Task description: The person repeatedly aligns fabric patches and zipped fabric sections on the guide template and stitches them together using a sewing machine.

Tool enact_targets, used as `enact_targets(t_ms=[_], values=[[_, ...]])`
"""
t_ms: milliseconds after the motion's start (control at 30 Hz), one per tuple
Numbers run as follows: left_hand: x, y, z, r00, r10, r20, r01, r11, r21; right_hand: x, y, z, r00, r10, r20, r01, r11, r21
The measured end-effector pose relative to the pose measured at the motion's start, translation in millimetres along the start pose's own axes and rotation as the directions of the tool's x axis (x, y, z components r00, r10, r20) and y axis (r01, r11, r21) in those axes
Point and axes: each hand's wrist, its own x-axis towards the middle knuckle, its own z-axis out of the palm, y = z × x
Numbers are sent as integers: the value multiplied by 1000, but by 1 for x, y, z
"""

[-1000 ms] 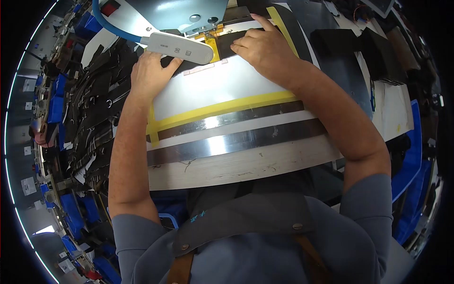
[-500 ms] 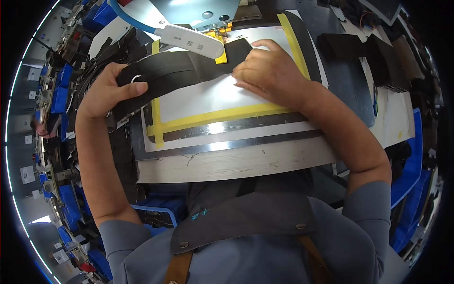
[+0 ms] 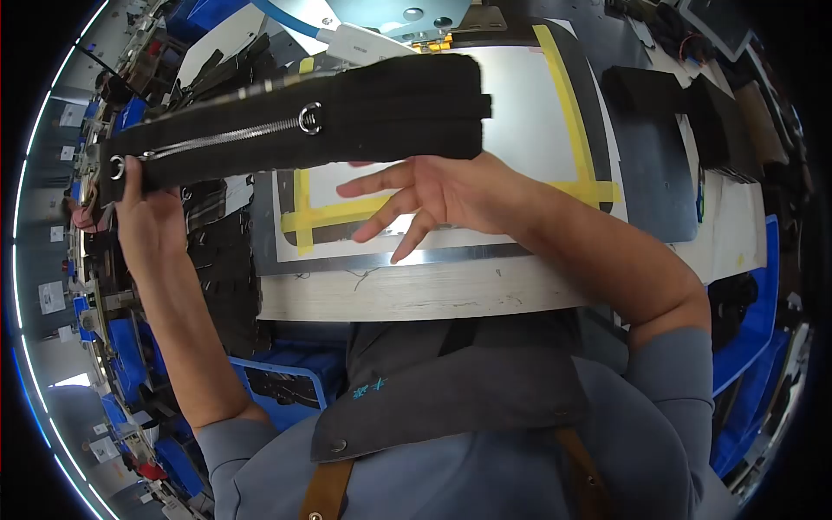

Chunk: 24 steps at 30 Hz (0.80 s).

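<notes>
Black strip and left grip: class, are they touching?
Touching. The head view shows the left grip holding the black strip at one end, the thumb lying over its face.

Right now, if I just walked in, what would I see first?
Probably the black strip with its shiny zip, high in view, its left end in the left hand. Then the right hand, fingers spread below the strip's right end, and yellow tape along the white sheet's edges.

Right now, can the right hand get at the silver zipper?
Probably yes: the silver zipper lies uncovered and the right hand is spread open. But that hand is partly hidden behind the black piece, so it would likely have to come around the edge.
</notes>
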Motion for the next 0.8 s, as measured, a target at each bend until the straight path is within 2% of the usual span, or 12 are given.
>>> enact_targets(t_ms=[100, 300, 367, 400, 467, 500, 533, 567, 633, 667, 733, 800], values=[[7, -41, -33, 974, -222, 33, 219, 973, 75, -5, -15, -16, 987, -14, -163, -6, 992, -122], [-11, -105, -36, 968, -120, -220, 192, 919, 343, -11, -16, -27, 905, 149, -400, -292, 899, -326], [-28, -113, -12, 791, 609, -60, -362, 545, 757, -13, 1, -30, 961, -98, -258, -175, 508, -843], [-52, -106, 25, 691, 680, 245, -558, 286, 779, -13, -24, 3, 900, 76, -429, -397, 552, -733], [-71, -95, 60, 633, 191, 750, -756, 362, 545, -12, -13, 0, 937, -47, -347, -277, 508, -816], [-94, -99, 79, 677, -62, 733, -558, 606, 567, -11, -6, -3, 956, -165, -243, -148, 446, -883], [-97, -99, 97, 475, -88, 876, -716, 540, 443, -11, 2, -5, 933, -339, -123, 10, 364, -931], [-92, -94, 107, 476, -87, 875, -715, 541, 443, -12, 0, -4, 933, -337, -123, 8, 364, -931], [-79, -90, 123, 355, -537, 765, -683, 410, 604, -17, -10, -2, 955, -210, -208, -93, 452, -887], [-66, -97, 120, 322, -353, 878, -773, 438, 459, -20, -12, -7, 954, -213, -211, -95, 453, -887], [-33, -96, 112, 300, -446, 843, -713, 482, 509, -24, -16, -18, 915, -59, -400, -254, 686, -682], [-12, -98, 102, 316, -472, 823, -701, 468, 538, -26, -28, -13, 887, -90, -453, -300, 633, -714]])
